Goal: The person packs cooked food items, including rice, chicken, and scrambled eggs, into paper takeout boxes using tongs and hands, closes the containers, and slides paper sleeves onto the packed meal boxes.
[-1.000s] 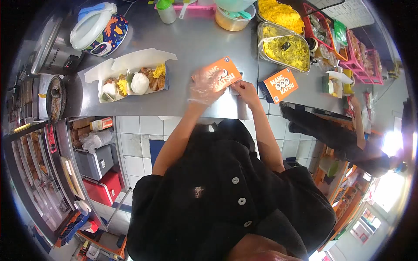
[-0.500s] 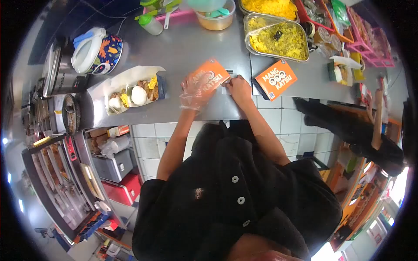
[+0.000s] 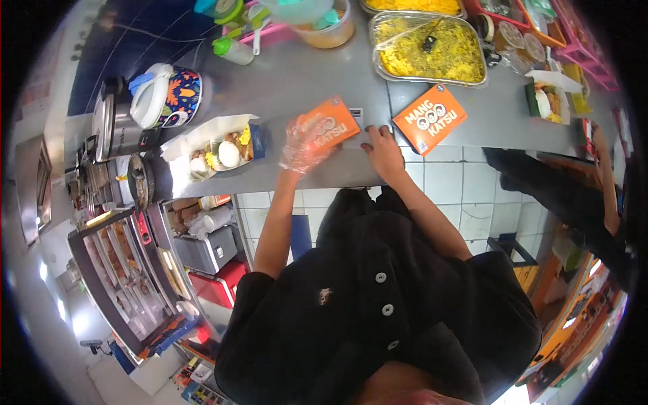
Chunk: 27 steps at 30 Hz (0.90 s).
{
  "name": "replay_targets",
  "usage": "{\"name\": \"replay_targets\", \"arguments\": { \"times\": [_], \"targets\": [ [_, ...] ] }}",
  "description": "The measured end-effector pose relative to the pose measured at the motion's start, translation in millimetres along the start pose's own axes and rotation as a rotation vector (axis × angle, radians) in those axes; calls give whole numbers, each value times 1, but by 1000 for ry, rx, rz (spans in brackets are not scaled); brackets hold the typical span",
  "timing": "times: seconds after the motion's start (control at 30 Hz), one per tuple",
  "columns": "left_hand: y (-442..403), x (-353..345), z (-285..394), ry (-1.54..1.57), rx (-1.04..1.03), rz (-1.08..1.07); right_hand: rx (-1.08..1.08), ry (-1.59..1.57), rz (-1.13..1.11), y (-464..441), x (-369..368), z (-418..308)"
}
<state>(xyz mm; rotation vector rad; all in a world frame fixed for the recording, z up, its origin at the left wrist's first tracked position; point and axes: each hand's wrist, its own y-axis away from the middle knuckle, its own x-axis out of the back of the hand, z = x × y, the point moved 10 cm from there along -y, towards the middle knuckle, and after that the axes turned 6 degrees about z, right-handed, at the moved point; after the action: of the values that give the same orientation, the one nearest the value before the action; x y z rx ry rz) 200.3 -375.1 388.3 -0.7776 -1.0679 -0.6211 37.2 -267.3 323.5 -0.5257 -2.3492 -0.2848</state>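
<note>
My left hand [image 3: 302, 147], in a clear plastic glove, grips the left end of a closed orange food box [image 3: 332, 126] on the metal counter. Bare, my right hand [image 3: 385, 150] rests on the counter just right of that box, fingers apart and bent downward, apparently empty. A small black-and-white label [image 3: 356, 113] lies beside the box, above my right fingers. Further right sits a second closed orange box [image 3: 430, 119] printed "MANG KATSU". On the left stands an opened box of food [image 3: 214, 153] with egg and yellow rice.
Foil trays of yellow rice [image 3: 432, 50] sit at the back, near a plastic tub [image 3: 331, 30] and a green-capped bottle [image 3: 233, 50]. A patterned pot [image 3: 177, 94] stands back left. Another open food box [image 3: 550, 101] is at right, where a person's arm [image 3: 605, 179] shows.
My right hand has drawn back from the label and the box edge, and its fingers have spread. My left hand stays on the box. The camera view has shifted slightly.
</note>
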Motion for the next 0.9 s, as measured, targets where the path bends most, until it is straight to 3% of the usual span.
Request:
{"name": "replay_targets", "arguments": {
  "times": [0.1,0.2,0.27,0.37,0.47,0.53,0.57,0.67,0.73,0.8,0.9],
  "targets": [
    [8,-22,-10,-43,-138,-14,-15,-4,63,-1,3,2],
    [1,-1,-14,165,-2,33,-124,64,4,10,0,5],
    [-3,52,-17,78,75,150,-106,161,-77,21,10,-18],
    [-3,123,-59,-205,195,259,-33,43,-47,29,15,-75],
    [12,195,-119,-553,226,284,214,-177,153,18,-15,-150],
    [21,192,-188,-552,264,22,-27,-225,-45,3,-77,-180],
    [29,181,-216,-548,282,-110,-46,-190,-69,-3,-107,-197],
    [40,147,-257,-420,168,-130,-93,-35,-110,-20,-192,-226],
    [40,155,-240,-296,106,-16,-111,41,-139,-25,-224,-223],
    [39,154,-230,-144,146,-35,-120,72,-175,-25,-235,-207],
    [53,148,-198,-115,17,50,-99,159,-59,-22,-195,-194]
  ]
}}
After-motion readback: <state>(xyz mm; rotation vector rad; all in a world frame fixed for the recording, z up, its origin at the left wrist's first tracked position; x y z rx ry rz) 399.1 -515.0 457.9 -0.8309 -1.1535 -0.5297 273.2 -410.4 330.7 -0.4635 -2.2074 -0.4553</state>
